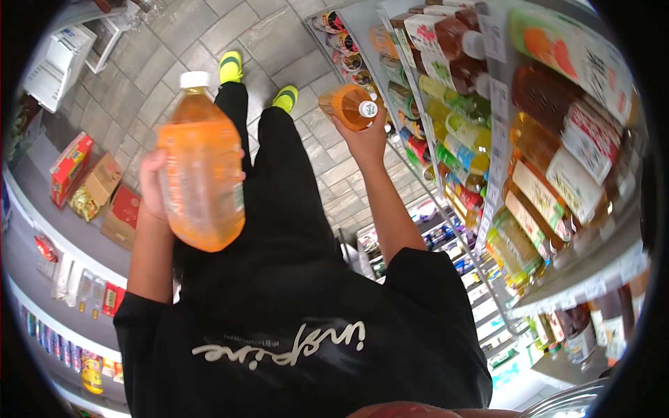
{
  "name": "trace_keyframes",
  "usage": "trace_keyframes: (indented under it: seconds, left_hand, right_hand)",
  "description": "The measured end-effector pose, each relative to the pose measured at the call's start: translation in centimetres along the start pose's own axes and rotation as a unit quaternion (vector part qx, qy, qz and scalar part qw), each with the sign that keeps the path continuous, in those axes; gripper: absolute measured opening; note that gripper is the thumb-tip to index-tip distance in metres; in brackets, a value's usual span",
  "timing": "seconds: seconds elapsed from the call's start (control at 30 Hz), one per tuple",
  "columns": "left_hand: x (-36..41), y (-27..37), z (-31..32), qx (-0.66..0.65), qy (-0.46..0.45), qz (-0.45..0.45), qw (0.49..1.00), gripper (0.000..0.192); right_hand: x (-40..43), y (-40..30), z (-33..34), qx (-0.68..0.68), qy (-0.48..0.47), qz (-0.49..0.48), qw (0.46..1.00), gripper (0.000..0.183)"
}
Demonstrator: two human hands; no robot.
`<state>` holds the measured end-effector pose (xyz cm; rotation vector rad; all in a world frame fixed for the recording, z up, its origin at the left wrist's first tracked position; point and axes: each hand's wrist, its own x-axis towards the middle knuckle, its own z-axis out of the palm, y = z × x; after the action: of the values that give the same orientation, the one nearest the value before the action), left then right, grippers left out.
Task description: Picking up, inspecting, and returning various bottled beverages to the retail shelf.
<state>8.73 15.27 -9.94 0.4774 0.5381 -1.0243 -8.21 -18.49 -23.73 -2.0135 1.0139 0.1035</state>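
Note:
My left hand [152, 180] is wrapped around a large plastic bottle of orange drink [201, 172] with a white cap. The bottle is upright in front of my black trousers and slightly blurred, and it hides most of the fingers. On the other side, my right hand [366, 138] grips a second bottle of orange drink [342, 104], tilted so that its white cap points up at the camera. This bottle is beside the drinks shelves [494, 130].
Rows of bottled drinks [554, 177] fill the shelves on the right. Curved shelves [57, 219] on the left carry boxes and packets. White plastic baskets [60, 65] stand at the upper left. Grey floor tiles [282, 39] surround my yellow-green shoes.

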Motion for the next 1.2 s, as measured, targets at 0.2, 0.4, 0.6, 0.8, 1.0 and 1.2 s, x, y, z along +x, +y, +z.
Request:
trace_keyframes:
  seconds: [0.2, 0.4, 0.6, 0.8, 1.0, 1.2]
  left_hand:
    - [12.4, -7.2, -14.3, 0.14, 0.146, -0.24, 0.95, 0.061]
    - [19.7, -15.2, -26.1, 0.204, 0.126, -0.295, 0.925, 0.078]
    - [19.4, -18.7, -33.2, 0.086, 0.179, -0.395, 0.897, 0.074]
    - [19.3, -17.6, -34.0, 0.056, 0.211, -0.4, 0.89, 0.07]
    - [18.9, -16.5, -34.8, 0.036, 0.225, -0.392, 0.891, 0.071]
    - [18.3, -16.4, -35.6, 0.013, 0.216, -0.392, 0.894, 0.072]
  right_hand:
    - [7.9, 5.4, 4.9, -0.02, 0.069, -0.024, 0.997, 0.083]
    - [15.7, 6.7, 8.5, 0.04, 0.112, -0.053, 0.991, 0.092]
    - [21.5, 6.6, 10.6, -0.007, 0.123, -0.156, 0.98, 0.088]
    - [25.4, 7.8, 12.3, -0.049, 0.148, -0.169, 0.973, 0.083]
    - [26.5, 7.4, 11.7, 0.055, 0.108, -0.116, 0.986, 0.09]
    - [27.2, 6.6, 10.8, -0.07, 0.128, -0.106, 0.984, 0.088]
